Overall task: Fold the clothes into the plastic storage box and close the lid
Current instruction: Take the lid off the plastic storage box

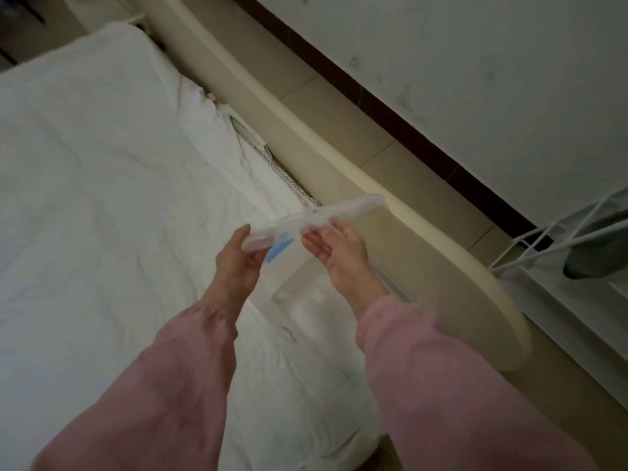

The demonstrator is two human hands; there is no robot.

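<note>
A clear plastic lid (343, 209) with a blue latch (279, 250) is held edge-on in the air above the right side of the bed. My left hand (238, 258) grips its near end, thumb on top and fingers curled under. My right hand (339, 249) is beside the lid's middle, palm turned up and fingers straight, the fingertips touching its lower edge. Both arms wear pink sleeves. What looks like the clear storage box (390, 283) lies below my right wrist on the bed, blurred. No clothes show.
The white rumpled bed sheet (102, 181) fills the left. A cream padded bed frame (441, 260) runs diagonally along the right. Beyond it are a tiled floor (339, 107), a wall with dark skirting and a white wire rack (560, 253) at the right edge.
</note>
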